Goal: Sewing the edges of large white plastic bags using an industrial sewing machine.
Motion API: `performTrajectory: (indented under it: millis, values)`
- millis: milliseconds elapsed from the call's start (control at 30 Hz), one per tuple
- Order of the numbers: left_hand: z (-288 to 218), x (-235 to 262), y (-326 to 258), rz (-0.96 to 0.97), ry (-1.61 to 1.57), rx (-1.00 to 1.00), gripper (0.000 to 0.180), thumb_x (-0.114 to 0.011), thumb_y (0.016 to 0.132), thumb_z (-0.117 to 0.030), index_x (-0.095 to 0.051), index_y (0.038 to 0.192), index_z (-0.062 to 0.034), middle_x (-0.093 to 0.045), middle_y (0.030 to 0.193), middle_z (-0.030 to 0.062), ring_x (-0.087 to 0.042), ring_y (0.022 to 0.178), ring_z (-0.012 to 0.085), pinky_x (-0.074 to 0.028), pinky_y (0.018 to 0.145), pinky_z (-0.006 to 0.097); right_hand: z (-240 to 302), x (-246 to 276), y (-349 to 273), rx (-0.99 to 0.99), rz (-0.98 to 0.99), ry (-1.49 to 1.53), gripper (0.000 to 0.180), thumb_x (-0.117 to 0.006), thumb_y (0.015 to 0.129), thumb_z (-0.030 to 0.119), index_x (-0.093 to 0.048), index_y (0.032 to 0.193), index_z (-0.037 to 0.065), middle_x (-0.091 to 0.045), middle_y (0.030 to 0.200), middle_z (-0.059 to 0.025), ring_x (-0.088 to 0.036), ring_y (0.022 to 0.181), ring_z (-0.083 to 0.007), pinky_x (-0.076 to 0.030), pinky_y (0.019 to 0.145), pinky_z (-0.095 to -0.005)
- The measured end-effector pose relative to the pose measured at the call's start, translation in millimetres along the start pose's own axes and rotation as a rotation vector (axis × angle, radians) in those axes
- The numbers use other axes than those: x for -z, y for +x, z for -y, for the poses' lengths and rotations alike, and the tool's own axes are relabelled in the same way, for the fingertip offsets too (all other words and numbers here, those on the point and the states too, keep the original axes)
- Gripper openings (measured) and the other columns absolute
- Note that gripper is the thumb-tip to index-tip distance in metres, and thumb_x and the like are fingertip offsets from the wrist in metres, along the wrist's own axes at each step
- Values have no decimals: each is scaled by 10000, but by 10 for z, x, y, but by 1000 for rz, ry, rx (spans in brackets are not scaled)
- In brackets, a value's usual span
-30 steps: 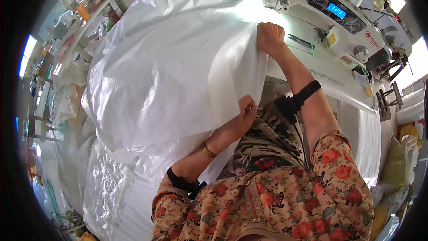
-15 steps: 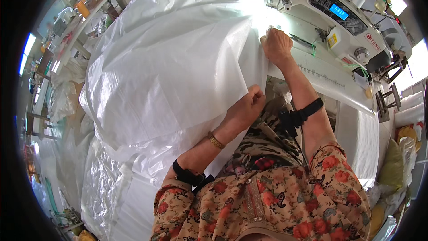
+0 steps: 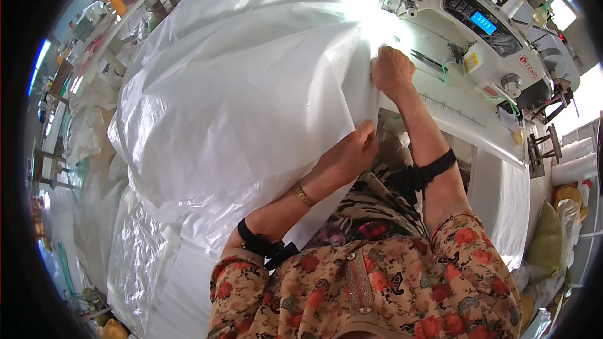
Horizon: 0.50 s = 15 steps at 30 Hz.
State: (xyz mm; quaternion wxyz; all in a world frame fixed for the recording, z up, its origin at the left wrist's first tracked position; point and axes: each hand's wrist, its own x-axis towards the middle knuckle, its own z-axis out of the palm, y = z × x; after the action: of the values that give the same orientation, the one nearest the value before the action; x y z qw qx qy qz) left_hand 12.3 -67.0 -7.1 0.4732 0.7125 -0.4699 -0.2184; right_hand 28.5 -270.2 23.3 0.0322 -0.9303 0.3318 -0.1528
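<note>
A large, translucent white plastic sheet (image 3: 239,107) billows over the work table and spills down to the left. My right hand (image 3: 393,72) is closed on the sheet's right edge, just in front of the brightly lit needle area of a white sewing machine (image 3: 433,3). Nearer to my body, my left hand (image 3: 361,149) has its fingers pinched together on the sheet's near edge, above my lap. The fingertips of both hands are partly hidden. Glare washes out the needle and the presser foot.
Thread snips (image 3: 427,59) lie on the machine bed right of my right hand. A ruler scale (image 3: 449,110) runs along the table's front part. Crumpled clear plastic (image 3: 141,257) is heaped at lower left. A green cushion-like bundle (image 3: 544,238) stands at far right.
Both hands keep their hold on the sheet. My right hand sits slightly nearer to me, a little back from the needle area. The view has shifted a little.
</note>
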Motion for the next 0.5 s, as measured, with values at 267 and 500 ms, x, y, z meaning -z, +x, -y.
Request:
performTrajectory:
  millis: [267, 500]
  values:
    - [109, 101, 177, 8, 77, -130, 174, -551, 925, -109, -470, 848, 24, -531, 707, 197, -507, 613, 285, -456, 634, 394, 51, 36, 64, 127, 40, -97, 118, -595, 738, 42, -697, 796, 30, -705, 817, -184, -707, 794, -346, -554, 684, -429]
    - [152, 174, 611, -11, 7, -106, 203, -557, 923, -116, -486, 816, 42, -518, 675, 171, -499, 617, 195, -450, 621, 344, -10, -54, 454, 170, -10, -98, 128, -584, 750, 42, -709, 776, 26, -709, 815, -182, -713, 799, -340, -556, 689, -423]
